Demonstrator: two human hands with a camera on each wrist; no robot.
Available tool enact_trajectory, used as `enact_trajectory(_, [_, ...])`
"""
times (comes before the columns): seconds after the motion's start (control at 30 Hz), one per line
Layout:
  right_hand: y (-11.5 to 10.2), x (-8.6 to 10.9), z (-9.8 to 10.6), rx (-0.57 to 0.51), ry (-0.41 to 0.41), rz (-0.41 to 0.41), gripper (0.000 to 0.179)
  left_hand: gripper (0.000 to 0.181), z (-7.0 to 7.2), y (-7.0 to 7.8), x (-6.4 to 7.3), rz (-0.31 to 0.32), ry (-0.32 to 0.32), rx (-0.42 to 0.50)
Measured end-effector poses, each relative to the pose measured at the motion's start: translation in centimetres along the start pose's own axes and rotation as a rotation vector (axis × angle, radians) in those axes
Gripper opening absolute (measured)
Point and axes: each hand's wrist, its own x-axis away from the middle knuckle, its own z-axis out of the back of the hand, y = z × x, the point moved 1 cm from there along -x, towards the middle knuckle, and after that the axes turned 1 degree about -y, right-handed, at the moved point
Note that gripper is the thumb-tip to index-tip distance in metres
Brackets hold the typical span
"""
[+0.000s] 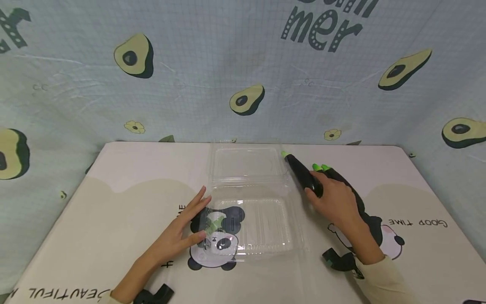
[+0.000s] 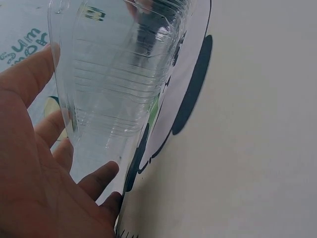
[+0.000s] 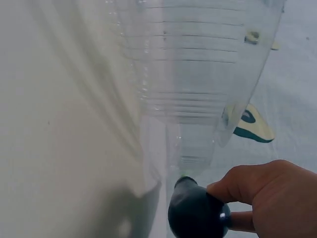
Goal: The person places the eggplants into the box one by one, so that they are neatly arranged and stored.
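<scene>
Right hand (image 1: 338,202) grips eggplant (image 1: 301,170), partly hiding other eggplants (image 1: 356,194).

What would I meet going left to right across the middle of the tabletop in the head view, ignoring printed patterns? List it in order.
Left grip → clear plastic container → dark eggplant with a green tip → right grip pinching that eggplant.

eggplant (image 1: 301,171) black, green-tipped; container (image 1: 265,223) clear; backdrop (image 1: 205,55) pale blue, avocado-printed.
</scene>
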Motion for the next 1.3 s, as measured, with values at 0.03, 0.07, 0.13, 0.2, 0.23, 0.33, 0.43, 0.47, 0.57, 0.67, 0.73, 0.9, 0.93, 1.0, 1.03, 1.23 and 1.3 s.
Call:
enact_trajectory(0.03, [0.0,0.0,0.1,-0.013,0.007,0.002,0.051,0.075,0.0,0.0,0.0,-0.003,0.0,0.001])
enact_trajectory(0.07, [0.1,0.0,0.2,-0.028,0.014,0.003,0.051,0.075,0.0,0.0,0.0,-0.003,0.0,0.001])
enact_trajectory(0.13, [0.2,0.0,0.3,-0.051,0.042,0.019,0.05,0.075,0.0,0.0,0.0,-0.001,0.0,0.001])
enact_trajectory(0.2, [0.4,0.0,0.4,-0.073,0.068,0.033,0.049,0.075,0.0,-0.1,0.1,0.002,0.0,-0.002])
enact_trajectory(0.23, [0.4,0.0,0.4,-0.088,0.081,0.041,0.048,0.075,0.0,-0.1,0.1,0.003,0.0,-0.003])
enact_trajectory(0.33, [0.5,0.0,0.3,-0.132,0.126,0.063,0.046,0.075,0.0,-0.1,0.1,0.003,-0.002,-0.006])
enact_trajectory(0.43, [0.6,0.0,0.4,-0.176,0.161,0.059,0.044,0.075,0.0,-0.1,0.1,0.002,-0.006,-0.006])
enact_trajectory(0.47, [0.7,0.0,0.4,-0.184,0.172,0.058,0.043,0.075,0.0,-0.1,0.2,0.002,-0.006,-0.006])
enact_trajectory(0.57, [0.8,0.0,0.7,-0.197,0.193,0.044,0.041,0.075,0.0,-0.1,0.2,0.004,-0.004,-0.009])
enact_trajectory(0.67, [1.1,0.0,1.0,-0.204,0.222,0.039,0.04,0.074,0.0,-0.1,0.2,0.003,0.0,-0.013])
enact_trajectory(0.73, [1.2,0.0,1.2,-0.213,0.247,0.04,0.04,0.075,-0.1,-0.1,0.1,0.001,0.001,-0.015])
enact_trajectory(0.9, [1.2,-0.1,1.9,-0.233,0.305,0.075,0.04,0.077,-0.1,-0.2,0.1,-0.01,0.008,-0.013])
enact_trajectory(0.93, [1.2,-0.2,2.0,-0.236,0.312,0.083,0.04,0.078,-0.1,-0.2,0.1,-0.013,0.01,-0.013])
enact_trajectory(1.0, [1.2,-0.3,2.2,-0.248,0.315,0.093,0.04,0.079,-0.1,-0.2,0.1,-0.02,0.013,-0.017])
enact_trajectory(1.03, [1.2,-0.3,2.3,-0.256,0.314,0.095,0.041,0.079,-0.1,-0.2,0.1,-0.02,0.016,-0.022])
enact_trajectory(1.23, [1.0,-0.3,2.6,-0.29,0.287,0.078,0.042,0.079,-0.4,-0.4,0.2,-0.037,0.031,-0.033])
enact_trajectory(1.3, [0.8,-0.4,2.8,-0.291,0.287,0.085,0.042,0.078,-0.5,-0.5,0.2,-0.038,0.032,-0.023])
